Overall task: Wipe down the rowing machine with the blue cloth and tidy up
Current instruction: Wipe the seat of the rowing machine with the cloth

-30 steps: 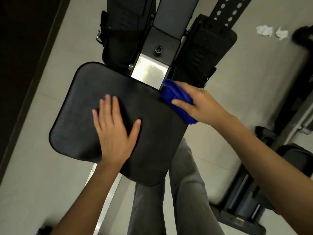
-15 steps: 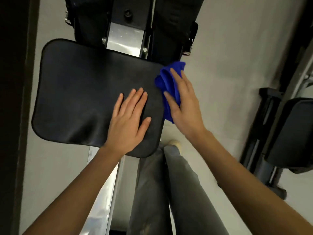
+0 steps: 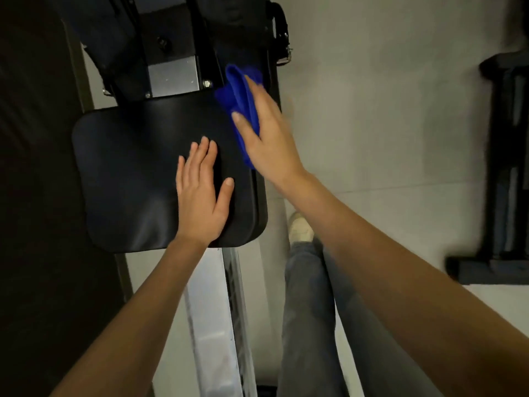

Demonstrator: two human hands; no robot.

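The rowing machine's black padded seat [image 3: 128,173] fills the upper left, riding on a silver rail [image 3: 211,305] that runs down toward me. My left hand [image 3: 200,193] lies flat on the seat's right half, fingers spread, holding nothing. My right hand [image 3: 269,138] presses the bunched blue cloth [image 3: 239,96] against the seat's far right corner and right edge. Beyond the seat sit the black frame and a silver plate [image 3: 173,77] of the machine.
A black footrest with a strap buckle [image 3: 282,38] stands just beyond the cloth. My grey-trousered leg and light shoe [image 3: 300,230] are to the right of the rail on the pale floor. Dark gym equipment [image 3: 503,173] stands at the right; a dark wall runs along the left.
My view has swung, so the seat now sits higher and more to the left. The right hand keeps the cloth at the seat's right edge; the left hand stays flat on the seat.
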